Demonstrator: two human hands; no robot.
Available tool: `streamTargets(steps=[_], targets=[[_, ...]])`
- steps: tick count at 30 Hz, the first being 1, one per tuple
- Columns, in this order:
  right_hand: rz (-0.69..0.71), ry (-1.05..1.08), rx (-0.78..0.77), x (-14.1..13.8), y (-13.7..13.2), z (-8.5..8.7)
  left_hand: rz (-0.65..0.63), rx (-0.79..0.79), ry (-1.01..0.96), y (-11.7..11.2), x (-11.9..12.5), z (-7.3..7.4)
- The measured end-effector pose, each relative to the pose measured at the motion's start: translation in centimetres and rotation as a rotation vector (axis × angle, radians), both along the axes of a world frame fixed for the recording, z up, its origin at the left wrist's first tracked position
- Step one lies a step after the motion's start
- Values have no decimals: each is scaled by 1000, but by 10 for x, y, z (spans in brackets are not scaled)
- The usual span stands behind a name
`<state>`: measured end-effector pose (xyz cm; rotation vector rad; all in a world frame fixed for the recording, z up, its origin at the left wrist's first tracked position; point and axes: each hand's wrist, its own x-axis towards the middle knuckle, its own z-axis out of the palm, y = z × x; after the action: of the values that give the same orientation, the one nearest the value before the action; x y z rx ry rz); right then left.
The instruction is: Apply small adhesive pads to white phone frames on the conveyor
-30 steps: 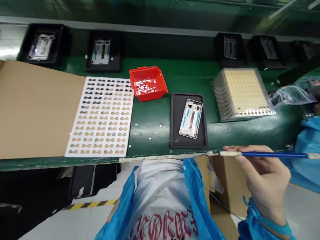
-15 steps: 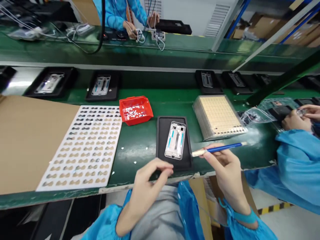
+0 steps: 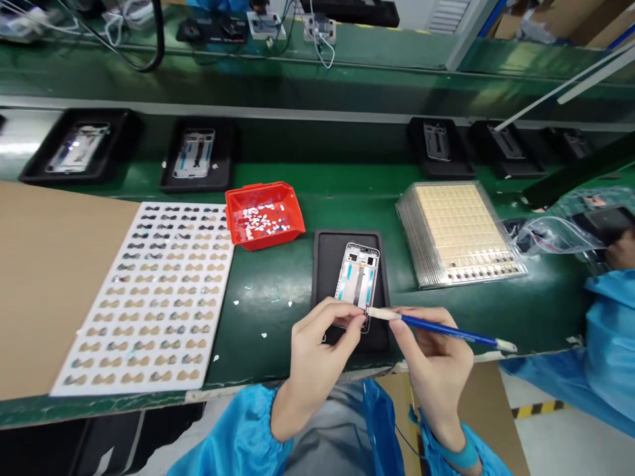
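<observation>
A silver phone frame (image 3: 359, 280) lies in a black tray (image 3: 326, 264) on the green bench in front of me. My left hand (image 3: 320, 347) pinches the near end of the phone frame between thumb and fingers. My right hand (image 3: 430, 360) grips a blue pen-like tool (image 3: 446, 330) with pale ends. Its left tip touches the near edge of the frame, right beside my left fingertips.
A white sheet of small parts (image 3: 163, 291) lies on brown cardboard (image 3: 44, 277) at the left. A red bin (image 3: 262, 215) of tiny pieces stands behind it. A stack of clear trays (image 3: 459, 231) sits at the right. More black trays (image 3: 198, 155) line the belt. A co-worker's blue sleeve (image 3: 608, 344) is at the right edge.
My left hand came up from below the bench and closed on the near end of the phone frame. My right hand carried the blue tool left until its tip met the frame.
</observation>
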<state>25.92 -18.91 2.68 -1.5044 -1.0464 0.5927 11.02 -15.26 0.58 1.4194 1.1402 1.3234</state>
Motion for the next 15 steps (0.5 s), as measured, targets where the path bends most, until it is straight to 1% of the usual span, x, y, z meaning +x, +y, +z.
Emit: streamTargets(steps=[3, 5, 6, 7, 8, 10, 11, 12, 13, 15], targets=[[92, 68, -26, 9, 4, -3, -88, -114, -43, 3, -8, 6], [165, 103, -29, 20, 8, -4, -136, -186, -101, 8, -22, 18], [198, 96, -37, 26, 9, -5, -127, -191, -107, 13, -31, 25], [232, 67, -55, 32, 10, -6, -85, -172, -81, 20, -42, 32], [274, 19, -80, 37, 11, -7, -6, -126, -18, 30, -53, 39], [377, -112, -133, 44, 11, -9, 200, 13, 208, 58, -76, 46], [428, -179, -145, 47, 10, -11, 290, 87, 342, 74, -88, 45], [471, -238, -148, 48, 10, -12, 332, 149, 483, 91, -98, 42], [499, -287, -139, 49, 11, -12, 298, 178, 631, 108, -107, 37], [494, -356, -93, 49, 15, -12, 246, 227, 842, 135, -122, 25]])
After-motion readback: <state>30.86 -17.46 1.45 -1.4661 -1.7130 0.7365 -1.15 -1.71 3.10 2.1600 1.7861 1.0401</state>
